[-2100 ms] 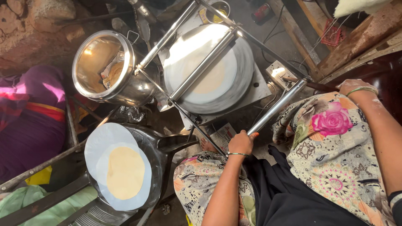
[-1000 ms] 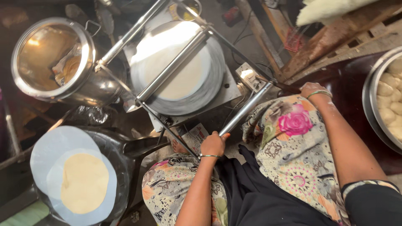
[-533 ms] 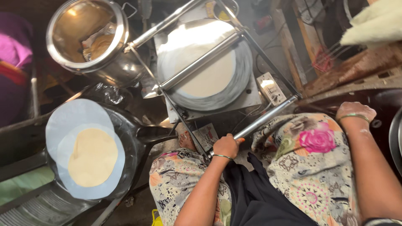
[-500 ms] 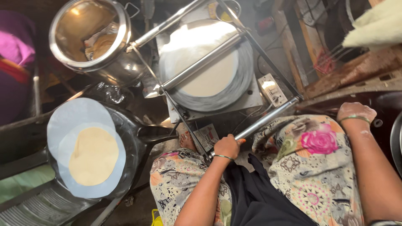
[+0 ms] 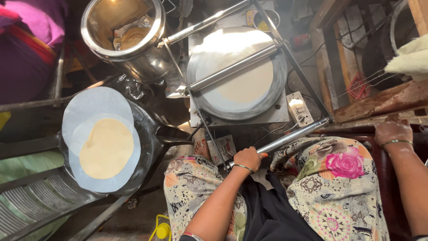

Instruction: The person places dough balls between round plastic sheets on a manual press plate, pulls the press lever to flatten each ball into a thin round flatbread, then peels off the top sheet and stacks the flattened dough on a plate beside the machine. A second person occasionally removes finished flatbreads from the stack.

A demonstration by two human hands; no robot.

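My left hand grips the near end of a long steel lever handle of a round press. The press's steel frame crosses a circular plate, and a thin flattened dough disc lies on that plate. My right hand rests, fingers curled, on the dark rim at the far right beside my knee; nothing shows in it. At the left a dark pan carries pale round sheets and a flat yellowish dough round.
A large steel pot with scraps inside stands at the top left. A small switch box sits beside the press. Wooden planks and a cloth lie at the right. A yellow cap shows near my knees.
The view has swung about and settled. My left hand has stayed on the lever handle throughout, and my right hand has stayed at the right by my knee.
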